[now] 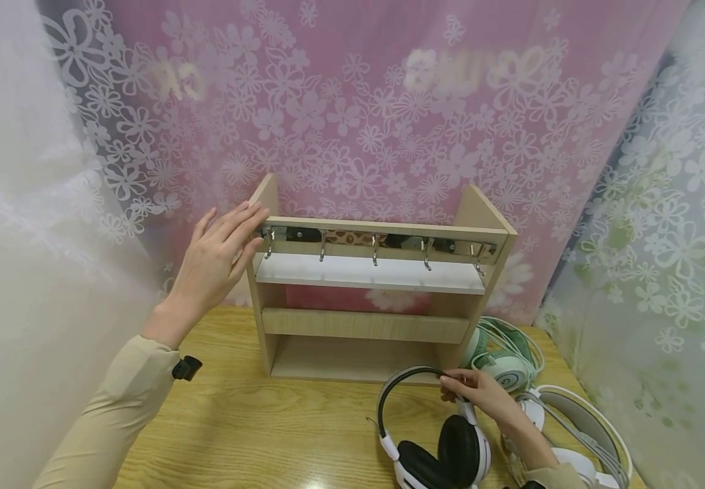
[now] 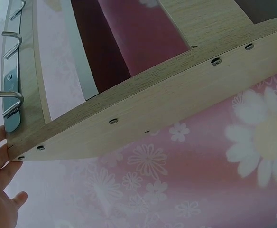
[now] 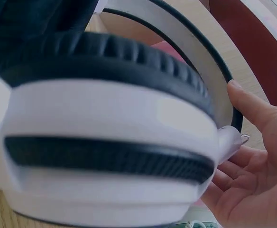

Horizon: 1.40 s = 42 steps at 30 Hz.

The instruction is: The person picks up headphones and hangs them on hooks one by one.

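My right hand [image 1: 487,394] grips a pair of white headphones with black ear pads [image 1: 459,445] by one side of the headband. In the right wrist view a white ear cup [image 3: 105,109] fills the foreground, and the thumb presses the band's dark edge. Straight fingers of my left hand [image 1: 212,258] rest on the upper left corner of a light wooden shelf unit [image 1: 365,324]. Along its top front board runs a metal rail with several hooks [image 1: 375,250]. The left wrist view shows the fingertips at that corner, beside the end hook [image 2: 13,102].
Right of the shelf unit lie green headphones [image 1: 508,370] with a coiled pale cable. Nearer, white headphones with a grey inner band [image 1: 600,424] lie on the wood-grain table [image 1: 224,421]. A pink flowered curtain [image 1: 352,122] hangs behind; pale curtains flank both sides.
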Tool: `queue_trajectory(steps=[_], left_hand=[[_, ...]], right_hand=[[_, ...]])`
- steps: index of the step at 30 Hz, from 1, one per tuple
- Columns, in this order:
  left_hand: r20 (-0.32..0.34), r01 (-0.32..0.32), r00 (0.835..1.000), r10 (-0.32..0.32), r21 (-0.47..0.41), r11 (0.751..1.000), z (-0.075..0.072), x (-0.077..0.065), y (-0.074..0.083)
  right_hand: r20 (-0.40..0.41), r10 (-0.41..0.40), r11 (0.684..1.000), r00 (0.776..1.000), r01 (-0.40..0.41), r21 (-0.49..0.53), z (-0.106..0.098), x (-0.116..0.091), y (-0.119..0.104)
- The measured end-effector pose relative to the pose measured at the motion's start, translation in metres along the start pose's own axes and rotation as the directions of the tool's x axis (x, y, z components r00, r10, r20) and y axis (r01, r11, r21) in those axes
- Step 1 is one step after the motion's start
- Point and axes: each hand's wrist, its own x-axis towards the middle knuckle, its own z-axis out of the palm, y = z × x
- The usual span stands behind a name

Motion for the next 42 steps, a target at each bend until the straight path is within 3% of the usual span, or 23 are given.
queue_trajectory(steps=[11,25,34,42], left_hand=[[-0.013,0.002,1.000,-0.002,0.001,1.000,0.000,0.000,0.000],[0.000,0.014,1.000,-0.014,0.002,1.000,-0.001,-0.001,0.001],[-0.001,0.014,1.000,-0.014,0.001,1.000,-0.001,-0.001,0.002],[-0.006,0.012,1.000,-0.012,0.002,1.000,0.000,0.000,0.002]], right_hand=[[-0.037,-0.015,0.999,0.999,0.017,0.038,0.003,0.003,0.008],[-0.163,-0.007,0.989,0.987,0.031,0.146,0.012,-0.004,0.008],[-0.270,0.025,0.984,0.963,0.024,0.175,0.016,-0.005,0.001],[-0.365,-0.010,0.984,0.931,0.074,0.163,0.023,-0.004,-0.011]])
